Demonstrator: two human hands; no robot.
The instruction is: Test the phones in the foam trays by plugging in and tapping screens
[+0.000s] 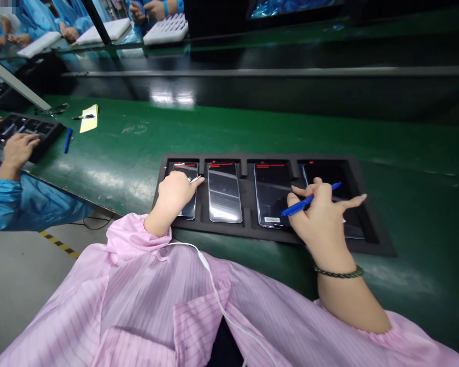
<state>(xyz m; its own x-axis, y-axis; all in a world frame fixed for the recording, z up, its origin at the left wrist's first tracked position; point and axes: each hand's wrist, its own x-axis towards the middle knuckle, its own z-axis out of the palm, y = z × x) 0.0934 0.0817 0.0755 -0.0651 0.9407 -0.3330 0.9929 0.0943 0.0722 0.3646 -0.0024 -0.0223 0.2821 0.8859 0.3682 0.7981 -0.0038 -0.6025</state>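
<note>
A black foam tray (248, 164) lies on the green bench and holds several dark-screened phones side by side. My left hand (176, 191) rests curled on the leftmost phone (188, 171), pinching a thin silver-tipped stylus (196, 179). My right hand (321, 211) hovers over the two right-hand phones, gripping a blue pen (309, 200) whose tip points down-left at the third phone (271, 191). The second phone (224, 191) lies untouched between my hands. Red bars show at the top of the screens.
At the left a co-worker in a blue sleeve (26, 201) has a hand (19, 148) on another black tray (42, 133). A blue pen (67, 140) and a yellow note (89, 118) lie nearby. A dark conveyor (290, 56) runs behind; white trays (168, 28) sit beyond it.
</note>
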